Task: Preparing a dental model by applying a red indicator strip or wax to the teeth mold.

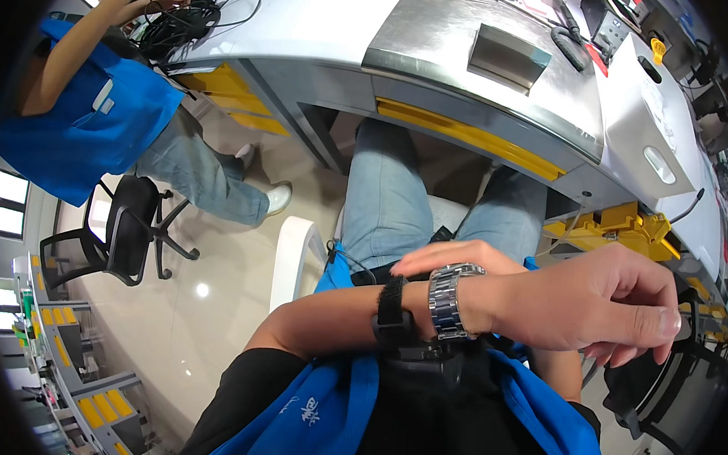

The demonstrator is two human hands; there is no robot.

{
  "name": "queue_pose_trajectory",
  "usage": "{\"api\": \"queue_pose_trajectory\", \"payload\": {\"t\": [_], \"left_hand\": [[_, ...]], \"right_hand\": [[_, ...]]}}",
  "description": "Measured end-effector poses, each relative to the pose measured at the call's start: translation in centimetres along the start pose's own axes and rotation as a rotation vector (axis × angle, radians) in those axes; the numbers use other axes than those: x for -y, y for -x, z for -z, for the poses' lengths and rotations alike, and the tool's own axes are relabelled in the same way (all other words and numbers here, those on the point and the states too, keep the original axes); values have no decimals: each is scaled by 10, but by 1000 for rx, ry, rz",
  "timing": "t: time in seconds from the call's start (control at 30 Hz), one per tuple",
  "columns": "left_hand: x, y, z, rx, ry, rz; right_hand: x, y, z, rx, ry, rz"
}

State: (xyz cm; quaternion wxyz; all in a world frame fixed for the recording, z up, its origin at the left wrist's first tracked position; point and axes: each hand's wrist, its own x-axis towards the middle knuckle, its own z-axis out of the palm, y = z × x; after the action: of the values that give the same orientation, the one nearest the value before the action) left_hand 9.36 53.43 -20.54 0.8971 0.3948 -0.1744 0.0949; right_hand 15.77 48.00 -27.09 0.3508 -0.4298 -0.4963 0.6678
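My left forearm crosses in front of my body and carries a metal-link wristwatch (449, 301) and a black strap with a small black buckle (393, 317). My left hand (605, 305) hangs at the right with its fingers loosely curled and nothing visible in them. Behind the watch lies my right hand (462, 254), its fingers stretched out flat to the left. The left wrist hides part of that hand, so whether it touches the wrist I cannot tell. A blue vest (303, 411) covers my black shirt.
Ahead stands a workbench with a metal mat (429, 44), a grey metal box (508, 59) and a black-handled tool (566, 23). A white bin (636, 140) is at the right. Leftward, a person in blue (95, 119) handles black cables (180, 26) near an office chair (130, 230).
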Motion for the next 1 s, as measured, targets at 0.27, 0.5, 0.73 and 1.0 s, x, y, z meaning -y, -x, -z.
{"api": "queue_pose_trajectory", "payload": {"t": [0.27,0.5,0.73,1.0], "left_hand": [[11,-4,-7,70,109,89],[-8,0,-4,5,184,38],[7,3,-15,3,285,114],[8,1,-14,-59,408,62]], "right_hand": [[-5,-16,16,230,-119,-8],[-19,-20,23,301,-270,-138],[8,-33,-1,482,-722,-308],[-43,-26,10,713,-1028,-290]]}}
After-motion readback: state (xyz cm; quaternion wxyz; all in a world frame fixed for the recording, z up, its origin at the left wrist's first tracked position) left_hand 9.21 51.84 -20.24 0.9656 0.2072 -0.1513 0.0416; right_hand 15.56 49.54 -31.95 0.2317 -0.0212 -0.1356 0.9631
